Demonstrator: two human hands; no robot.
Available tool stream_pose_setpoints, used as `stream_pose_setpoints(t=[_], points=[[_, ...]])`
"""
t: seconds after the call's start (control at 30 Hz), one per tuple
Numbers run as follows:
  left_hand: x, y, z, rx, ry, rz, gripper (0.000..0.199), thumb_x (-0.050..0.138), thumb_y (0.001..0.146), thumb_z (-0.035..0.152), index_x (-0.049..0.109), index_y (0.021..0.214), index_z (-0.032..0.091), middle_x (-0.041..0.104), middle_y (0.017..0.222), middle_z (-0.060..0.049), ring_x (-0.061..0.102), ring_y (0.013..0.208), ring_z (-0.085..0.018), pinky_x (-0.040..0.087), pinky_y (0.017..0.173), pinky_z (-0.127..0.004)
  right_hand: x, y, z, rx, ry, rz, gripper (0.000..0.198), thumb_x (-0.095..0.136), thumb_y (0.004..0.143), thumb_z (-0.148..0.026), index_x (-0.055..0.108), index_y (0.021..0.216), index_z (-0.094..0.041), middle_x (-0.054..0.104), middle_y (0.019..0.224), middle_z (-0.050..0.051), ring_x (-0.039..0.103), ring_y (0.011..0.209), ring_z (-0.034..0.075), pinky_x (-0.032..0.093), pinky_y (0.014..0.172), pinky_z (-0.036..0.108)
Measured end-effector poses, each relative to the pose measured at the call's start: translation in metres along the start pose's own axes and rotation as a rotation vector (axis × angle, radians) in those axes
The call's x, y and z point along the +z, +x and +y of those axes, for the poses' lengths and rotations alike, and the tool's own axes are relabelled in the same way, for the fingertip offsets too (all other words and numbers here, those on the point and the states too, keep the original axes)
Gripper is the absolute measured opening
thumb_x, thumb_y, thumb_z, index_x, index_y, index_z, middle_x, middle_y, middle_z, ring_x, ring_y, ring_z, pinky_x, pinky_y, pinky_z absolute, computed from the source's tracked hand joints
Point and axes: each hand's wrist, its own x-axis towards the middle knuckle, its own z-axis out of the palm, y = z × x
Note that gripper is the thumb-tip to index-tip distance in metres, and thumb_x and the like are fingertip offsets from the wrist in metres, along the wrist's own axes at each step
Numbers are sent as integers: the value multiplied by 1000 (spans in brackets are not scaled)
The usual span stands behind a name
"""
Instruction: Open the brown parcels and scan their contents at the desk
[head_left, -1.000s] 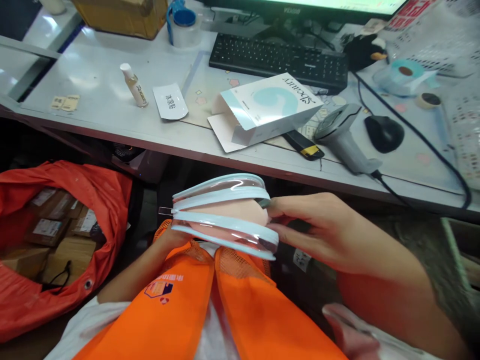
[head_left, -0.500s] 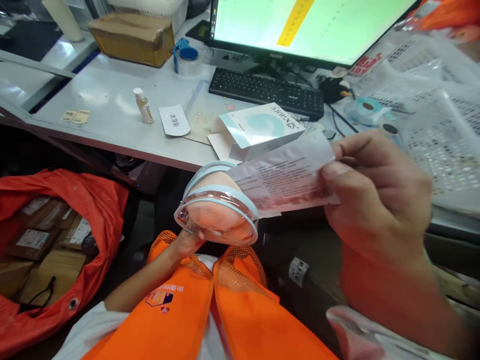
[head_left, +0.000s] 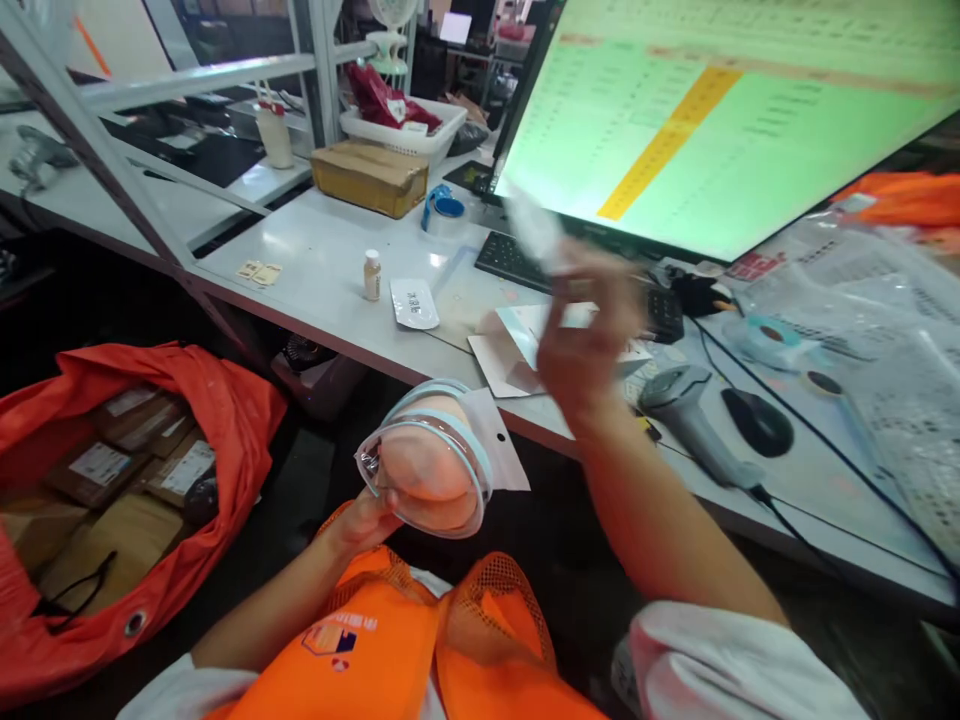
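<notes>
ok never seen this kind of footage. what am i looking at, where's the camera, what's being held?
There is no machine here: a person works with bare hands, filmed by one camera on their head looking forward and down. The left hand holds a clear round case with pale blue rims and a pink item inside. The right hand is raised and blurred over the desk, pinching what looks like a paper slip. On the desk lie a keyboard, a handheld scanner, a mouse, a small bottle and a cardboard box. An orange bag of parcels sits at the left.

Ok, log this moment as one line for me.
left hand: holds clear pouch with peach puffs, below desk edge | right hand: raised over desk, pinching blurred paper slip | open box: behind right hand
</notes>
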Motion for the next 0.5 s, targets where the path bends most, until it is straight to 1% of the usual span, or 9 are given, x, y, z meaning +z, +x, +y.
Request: stream_pose_setpoints(t=[0.07,0.13,0.17,0.2,0.27,0.3,0.4,0.47,0.5], points=[[-2,-5,1,27,-4,31,55,96,71,47,76,115,21,79,112,-7,69,123,-31,45,119,-47,42,17,3,-6,-86,-254,21,55,100,-18,72,112,-15,72,120,19,63,125,36,41,113,66],[-5,-11,3,51,-14,62,53,97,70,46,76,113,21,80,110,-7,72,118,-30,49,116,-43,58,22,6,-39,-100,-426,19,62,94,-15,73,109,-16,74,123,16,63,127,36,32,118,71],[-6,-13,5,53,-17,77,54,97,69,45,76,113,22,80,109,-6,72,116,-29,51,114,-42,55,20,5,-49,-61,-416,20,62,94,-17,74,111,-17,74,125,14,64,127,35,32,119,70],[-8,-16,7,51,-17,93,55,97,69,46,76,113,22,80,109,-6,72,116,-29,52,112,-40,45,15,3,-39,-5,-339,20,62,96,-21,74,112,-19,74,125,13,66,124,33,37,118,66],[-12,-17,11,49,-15,138,58,98,68,46,75,115,22,79,113,-6,71,118,-28,54,109,-38,14,-2,-8,23,136,-151,22,60,100,-30,74,114,-21,76,117,10,72,111,28,53,106,53],[-15,-17,13,57,-12,164,60,99,66,45,74,116,23,78,115,-5,71,119,-27,55,108,-37,-3,-13,-16,59,215,-99,22,61,101,-34,74,114,-21,77,112,9,74,102,25,58,97,46],[-20,-9,19,81,2,206,64,100,64,42,72,119,26,78,115,-3,70,121,-26,53,110,-36,-37,-53,-47,169,415,-72,22,65,101,-38,74,115,-23,77,106,7,74,86,19,62,77,33],[-16,0,21,78,22,182,67,100,63,41,71,121,24,77,114,-5,68,123,-28,50,114,-39,-38,-80,-63,207,456,-78,20,67,101,-34,74,117,-25,77,105,6,74,85,18,62,74,30],[-12,5,21,74,36,160,69,100,63,41,70,123,23,77,117,-6,66,126,-29,48,117,-41,-34,-92,-68,203,439,-66,19,67,100,-31,75,116,-26,77,105,5,74,88,18,63,77,30]])
